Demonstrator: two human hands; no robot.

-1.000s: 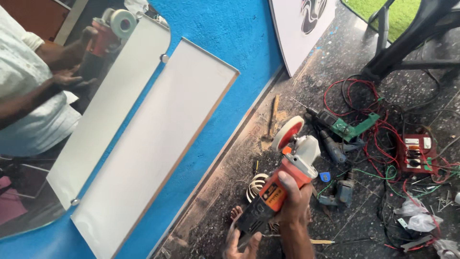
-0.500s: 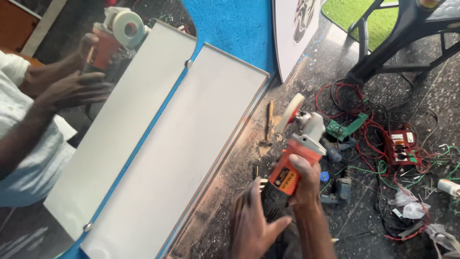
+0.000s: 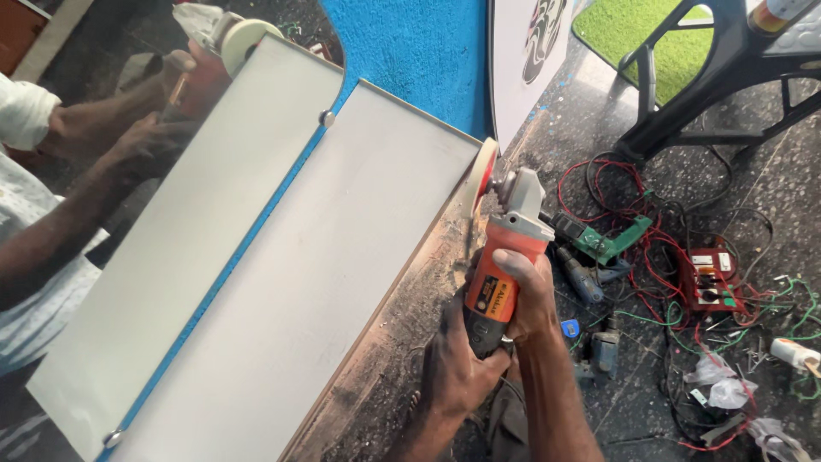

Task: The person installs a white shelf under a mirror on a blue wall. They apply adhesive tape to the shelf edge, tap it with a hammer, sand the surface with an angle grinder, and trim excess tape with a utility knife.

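Observation:
An orange and grey angle grinder (image 3: 503, 248) with a round pale disc (image 3: 481, 175) is in both my hands. My right hand (image 3: 523, 291) wraps the orange body from above. My left hand (image 3: 457, 364) grips the dark rear end lower down. The disc sits against the right edge of a long white board (image 3: 316, 282) that leans on the blue wall (image 3: 410, 43). A mirror (image 3: 103, 171) at the left reflects the board, the grinder and my arms.
On the dusty dark floor to the right lie tangled red and green wires (image 3: 676, 257), a green drill (image 3: 611, 239), a red switch box (image 3: 710, 278) and scraps. A white printed panel (image 3: 530, 51) and black chair legs (image 3: 684, 103) stand behind, by green turf (image 3: 633, 34).
The grinder has risen from the floor and moved left until its disc meets the board's edge. My left hand went from the floor to the grinder's rear. The view came closer.

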